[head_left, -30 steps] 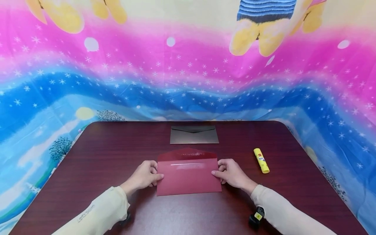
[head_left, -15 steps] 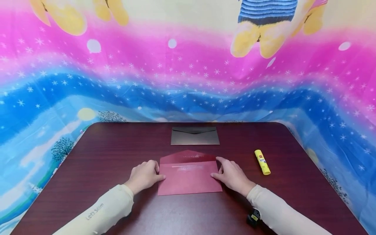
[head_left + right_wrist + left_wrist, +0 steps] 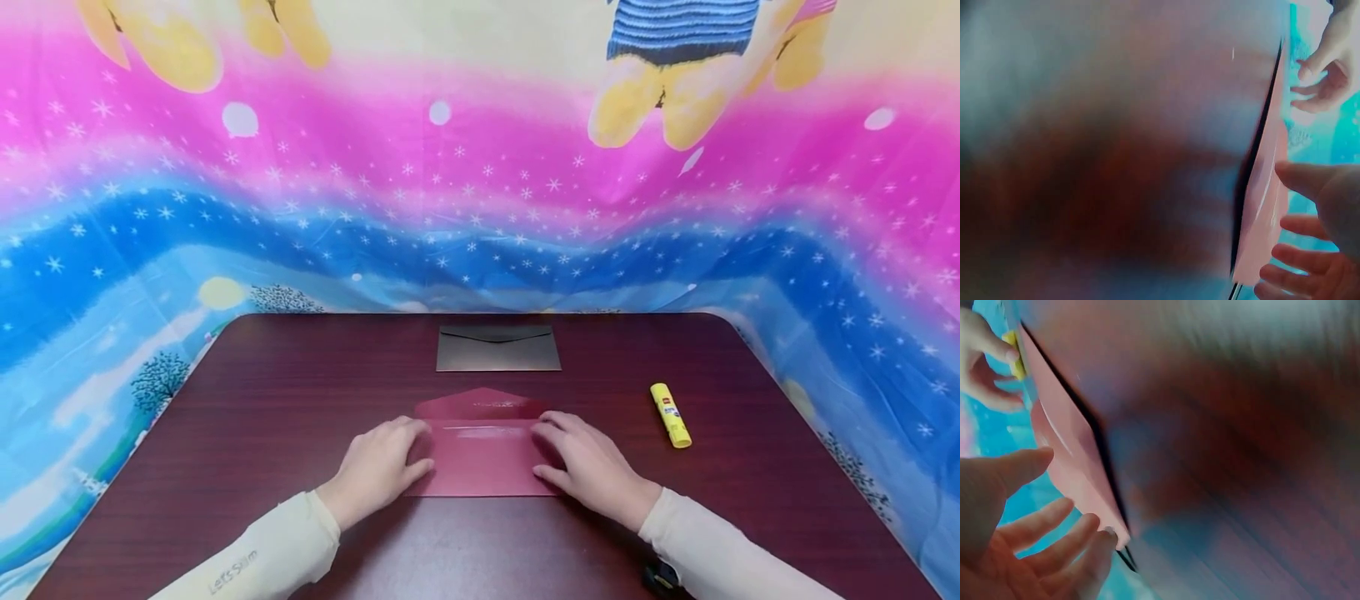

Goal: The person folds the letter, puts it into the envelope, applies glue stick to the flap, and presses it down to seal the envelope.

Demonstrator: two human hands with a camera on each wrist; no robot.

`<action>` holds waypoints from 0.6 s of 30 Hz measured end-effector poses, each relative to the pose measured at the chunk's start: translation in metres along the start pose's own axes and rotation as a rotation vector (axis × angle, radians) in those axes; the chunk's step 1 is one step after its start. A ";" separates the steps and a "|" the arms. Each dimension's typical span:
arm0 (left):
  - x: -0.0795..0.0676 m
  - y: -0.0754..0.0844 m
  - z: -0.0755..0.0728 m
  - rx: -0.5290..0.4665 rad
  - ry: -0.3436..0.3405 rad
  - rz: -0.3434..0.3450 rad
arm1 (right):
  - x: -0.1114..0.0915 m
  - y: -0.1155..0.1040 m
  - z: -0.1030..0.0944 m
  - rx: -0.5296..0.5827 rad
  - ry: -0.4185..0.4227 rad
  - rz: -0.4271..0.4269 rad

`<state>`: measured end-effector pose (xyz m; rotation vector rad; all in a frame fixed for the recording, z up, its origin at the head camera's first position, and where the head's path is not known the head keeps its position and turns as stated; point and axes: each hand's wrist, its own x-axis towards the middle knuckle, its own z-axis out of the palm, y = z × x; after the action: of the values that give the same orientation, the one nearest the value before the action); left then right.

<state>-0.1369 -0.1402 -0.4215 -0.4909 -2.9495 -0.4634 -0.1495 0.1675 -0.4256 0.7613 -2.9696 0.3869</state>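
In the head view a red envelope [image 3: 483, 462] lies on the table in front of the person. Its pointed flap [image 3: 482, 402] is spread out away from the person. The left hand [image 3: 381, 463] is over the envelope's left end, thumb and fingers spread apart. Over the right end, the right hand [image 3: 597, 465] has its fingers apart in the same way. Both wrist views show loosely bent fingers with nothing pinched between them; whether any fingertip touches the paper I cannot tell. The hands hide the envelope's side edges.
Behind the red envelope lies a grey envelope [image 3: 498, 352], its flap folded down. A yellow glue stick [image 3: 671, 415] is on the right part of the dark wooden table [image 3: 300, 367]. A printed cloth [image 3: 480, 183] hangs around the table's back and sides.
Earlier the hands held the red envelope by its side edges; it now lies flat, let go. Both hands have shifted inward over its ends. The glue stick and grey envelope have stayed put.
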 end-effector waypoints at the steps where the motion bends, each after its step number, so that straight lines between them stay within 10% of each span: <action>1: -0.003 0.002 0.001 0.011 -0.002 0.036 | -0.001 -0.002 0.000 0.005 -0.019 -0.027; 18: -0.015 0.011 0.012 0.101 0.008 0.164 | -0.016 0.009 0.003 -0.049 -0.047 -0.111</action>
<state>-0.1200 -0.1313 -0.4322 -0.7086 -2.8765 -0.2958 -0.1396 0.1817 -0.4325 0.9368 -2.9504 0.2921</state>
